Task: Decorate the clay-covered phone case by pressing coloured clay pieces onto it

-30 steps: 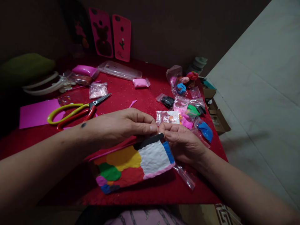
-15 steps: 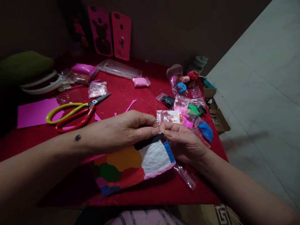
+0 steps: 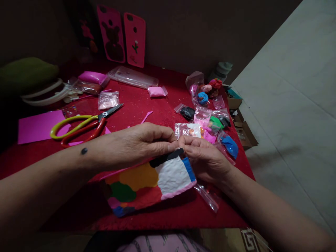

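Observation:
A flat piece covered in patches of coloured clay (image 3: 147, 187) lies tilted under my hands, with yellow, green, red, white and blue areas and a pink edge. Along its upper edge runs a black clay strip (image 3: 166, 158). My left hand (image 3: 147, 143) is closed at the top of this strip, thumb and fingers pressed together. Against its fingertips, my right hand (image 3: 203, 154) pinches at the piece's upper right corner, beside the blue patch. Whatever is between the fingertips is too small to make out.
Scissors with yellow and red handles (image 3: 78, 129) lie left, over a pink sheet (image 3: 39, 126). Bagged clay, including a blue packet (image 3: 229, 146), sits right. Two phone cases, one with a flower (image 3: 134, 40), lean at the back. A clear case (image 3: 133, 77) lies before them.
My left wrist has shifted slightly, and the left end of the clay-covered piece sits a little higher. Both hands keep their fingertips together at the same corner.

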Tool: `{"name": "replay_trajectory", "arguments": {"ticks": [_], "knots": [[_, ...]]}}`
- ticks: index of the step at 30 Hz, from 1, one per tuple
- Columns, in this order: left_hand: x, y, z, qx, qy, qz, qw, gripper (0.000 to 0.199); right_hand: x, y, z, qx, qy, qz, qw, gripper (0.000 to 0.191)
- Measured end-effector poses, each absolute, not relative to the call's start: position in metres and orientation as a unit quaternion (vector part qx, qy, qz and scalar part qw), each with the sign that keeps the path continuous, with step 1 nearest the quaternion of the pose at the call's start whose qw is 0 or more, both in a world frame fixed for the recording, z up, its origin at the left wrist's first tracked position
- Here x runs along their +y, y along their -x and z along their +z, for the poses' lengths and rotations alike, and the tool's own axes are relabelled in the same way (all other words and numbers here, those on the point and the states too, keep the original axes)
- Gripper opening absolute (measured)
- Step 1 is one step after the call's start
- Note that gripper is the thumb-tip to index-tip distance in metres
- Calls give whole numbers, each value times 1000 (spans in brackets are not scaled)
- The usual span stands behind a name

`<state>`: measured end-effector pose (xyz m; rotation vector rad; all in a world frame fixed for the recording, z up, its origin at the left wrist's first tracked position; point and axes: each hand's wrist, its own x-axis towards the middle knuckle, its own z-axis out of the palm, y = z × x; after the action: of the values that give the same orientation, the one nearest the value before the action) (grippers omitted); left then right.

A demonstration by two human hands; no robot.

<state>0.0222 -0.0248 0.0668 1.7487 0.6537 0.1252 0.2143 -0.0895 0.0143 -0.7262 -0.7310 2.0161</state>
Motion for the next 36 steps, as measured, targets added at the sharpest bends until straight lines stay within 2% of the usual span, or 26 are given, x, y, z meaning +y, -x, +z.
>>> {"name": "replay_trajectory", "arguments": {"ticks": [7, 16, 24, 36], "knots": [[-26, -22, 71, 283, -795, 60, 534, 26, -90, -215, 14, -307, 287, 802, 424, 13], [-19, -19, 67, 257, -728, 48, 634, 24, -90, -214, 16, -294, 295, 806, 421, 18], [-18, -21, 65, 263, -742, 37, 616, 28, -90, -213, 14, -300, 303, 802, 419, 19], [-23, -24, 62, 309, -699, 40, 643, 34, -91, -213, 15, -291, 290, 812, 414, 14]]}}
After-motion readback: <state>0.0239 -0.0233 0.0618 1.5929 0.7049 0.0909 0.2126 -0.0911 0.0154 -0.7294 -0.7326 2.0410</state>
